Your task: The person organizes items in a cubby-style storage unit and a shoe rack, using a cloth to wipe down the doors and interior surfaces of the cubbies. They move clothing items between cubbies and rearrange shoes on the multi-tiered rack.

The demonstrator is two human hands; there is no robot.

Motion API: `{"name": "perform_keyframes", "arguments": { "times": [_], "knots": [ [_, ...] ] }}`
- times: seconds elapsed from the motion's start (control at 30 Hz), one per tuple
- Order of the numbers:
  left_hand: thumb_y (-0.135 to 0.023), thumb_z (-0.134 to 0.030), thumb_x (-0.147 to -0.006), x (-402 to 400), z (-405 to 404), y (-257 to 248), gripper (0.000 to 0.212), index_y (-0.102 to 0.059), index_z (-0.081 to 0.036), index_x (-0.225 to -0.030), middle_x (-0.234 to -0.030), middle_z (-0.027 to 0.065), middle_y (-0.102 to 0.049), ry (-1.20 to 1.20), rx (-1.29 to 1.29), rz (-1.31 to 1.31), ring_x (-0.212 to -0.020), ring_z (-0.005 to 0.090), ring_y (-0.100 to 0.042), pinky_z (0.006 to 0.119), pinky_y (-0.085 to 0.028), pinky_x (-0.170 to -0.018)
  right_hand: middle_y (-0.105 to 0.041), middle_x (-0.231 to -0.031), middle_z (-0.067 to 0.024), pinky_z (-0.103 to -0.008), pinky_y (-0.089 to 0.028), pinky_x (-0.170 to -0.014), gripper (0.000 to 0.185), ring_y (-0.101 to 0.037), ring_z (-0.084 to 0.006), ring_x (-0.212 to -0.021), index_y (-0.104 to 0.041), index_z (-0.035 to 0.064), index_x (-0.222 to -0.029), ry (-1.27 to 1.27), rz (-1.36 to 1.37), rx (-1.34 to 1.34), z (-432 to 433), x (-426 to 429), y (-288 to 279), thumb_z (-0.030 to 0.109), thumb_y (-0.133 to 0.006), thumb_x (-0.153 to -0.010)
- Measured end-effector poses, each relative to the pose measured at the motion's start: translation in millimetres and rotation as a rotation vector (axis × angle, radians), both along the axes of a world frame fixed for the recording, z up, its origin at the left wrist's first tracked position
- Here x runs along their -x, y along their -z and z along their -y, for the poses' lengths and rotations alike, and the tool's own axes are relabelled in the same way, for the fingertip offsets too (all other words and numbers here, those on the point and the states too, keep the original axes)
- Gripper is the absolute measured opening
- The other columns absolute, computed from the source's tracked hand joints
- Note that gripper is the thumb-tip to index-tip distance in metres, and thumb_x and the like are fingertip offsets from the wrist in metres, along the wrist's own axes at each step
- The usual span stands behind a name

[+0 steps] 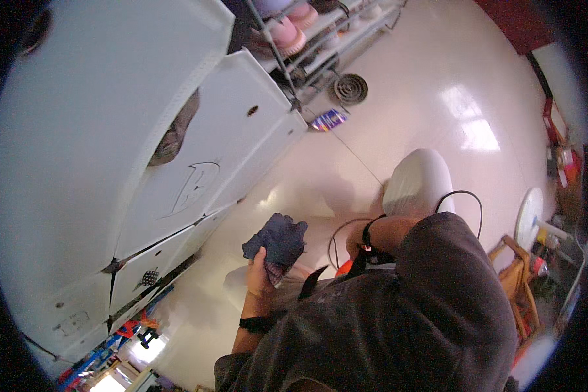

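Note:
My left hand (261, 279) grips a dark blue-grey folded cloth (277, 240), its thumb laid over the near edge. Below the thumb a patterned reddish patch (275, 272) shows, perhaps part of the same bundle. My right hand (354, 241) is bent in close to my body, just past a dark wristband (367, 235). Its fingers are mostly hidden, so what it holds cannot be seen. To the left rises a white drawer cabinet (235, 127) with a drawn letter on its front. A brown piece of cloth (174, 134) hangs out below an upper panel edge.
A metal shoe rack (318, 49) holds pink footwear (286, 36). On the glossy floor (402, 98) lie a round ribbed object (350, 88) and a colourful packet (329, 119). A black cable (473, 196) loops by my right arm. A wooden frame (517, 284) and a white disc-shaped base (528, 218) stand right.

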State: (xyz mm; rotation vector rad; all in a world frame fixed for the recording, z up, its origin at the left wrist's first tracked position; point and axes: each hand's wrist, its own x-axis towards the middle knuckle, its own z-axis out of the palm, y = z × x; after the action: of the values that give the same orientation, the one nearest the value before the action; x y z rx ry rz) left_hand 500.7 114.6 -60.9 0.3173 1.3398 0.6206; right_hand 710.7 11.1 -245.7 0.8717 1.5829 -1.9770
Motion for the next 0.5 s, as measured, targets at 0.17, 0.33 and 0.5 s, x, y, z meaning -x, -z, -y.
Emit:
{"name": "perform_keyframes", "arguments": {
  "times": [0.17, 0.33, 0.5],
  "knots": [
    [-0.054, -0.019, -0.078, -17.4, -2.5, -1.9, 0.041, -0.041, 0.002, -0.111, -0.105, 0.0145, -0.05, 0.049, -0.173, 0.077, -0.093, 0.0244, -0.052, 0.034, -0.043, -0.079, -0.052, -0.105, -0.0151, -0.0357, -0.04, -0.077, 0.053, -0.05, -0.0255, -0.093, -0.048, 0.0053, -0.109, 0.318, 0.032, -0.287, -90.5, -20.8, 11.5, 0.046, -0.045, -0.075],
    [-0.058, -0.016, -0.076, -20.9, 14.2, 9.2, 0.037, -0.044, 0.001, -0.107, -0.102, 0.0121, -0.052, 0.054, -0.316, 0.01, -0.088, 0.0202, -0.054, 0.032, -0.046, -0.074, -0.043, -0.114, -0.0128, -0.0338, -0.035, -0.085, 0.063, -0.042, -0.0236, -0.103, -0.033, 0.0074, -0.121, 1.037, -0.281, -0.124, -118.5, 0.1, -145.2, 0.054, -0.036, -0.079],
    [-0.064, -0.01, -0.07, -54.2, 10.9, -44.6, 0.052, -0.038, -0.002, -0.113, -0.098, 0.0055, -0.052, 0.538, -0.748, -0.075, -0.084, 0.0122, -0.051, 0.027, -0.043, -0.074, -0.042, -0.115, -0.0083, -0.0313, -0.037, -0.087, 0.051, -0.042, -0.0178, -0.104, -0.026, 0.0114, -0.126, 1.164, -0.726, 0.195, -105.6, 4.2, -203.2, 0.037, -0.041, -0.085]
  ]
}}
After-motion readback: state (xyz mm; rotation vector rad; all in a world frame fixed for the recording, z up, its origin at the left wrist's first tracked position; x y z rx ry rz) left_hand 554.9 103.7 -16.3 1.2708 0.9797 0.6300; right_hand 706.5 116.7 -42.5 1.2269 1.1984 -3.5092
